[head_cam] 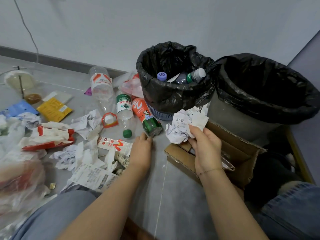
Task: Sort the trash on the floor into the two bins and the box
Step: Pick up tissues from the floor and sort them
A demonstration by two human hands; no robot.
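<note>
My right hand (206, 149) grips a crumpled white printed paper (185, 126) above the near corner of the open cardboard box (180, 160). My left hand (141, 151) reaches to the bottom end of an orange and green bottle (145, 116) lying on the floor, its fingertips touching it. A small bin (173, 99) lined with a black bag holds bottles. To the right stands a larger grey bin (242, 118) with a black bag; its inside looks dark.
Floor litter spreads left: a clear bottle with a green cap (123, 110), a large clear bottle (101, 84), crumpled papers (86, 122), a red and white wrapper (46, 137), a yellow packet (54, 109), receipts (93, 177), plastic bags (19, 184). My knees frame the bottom.
</note>
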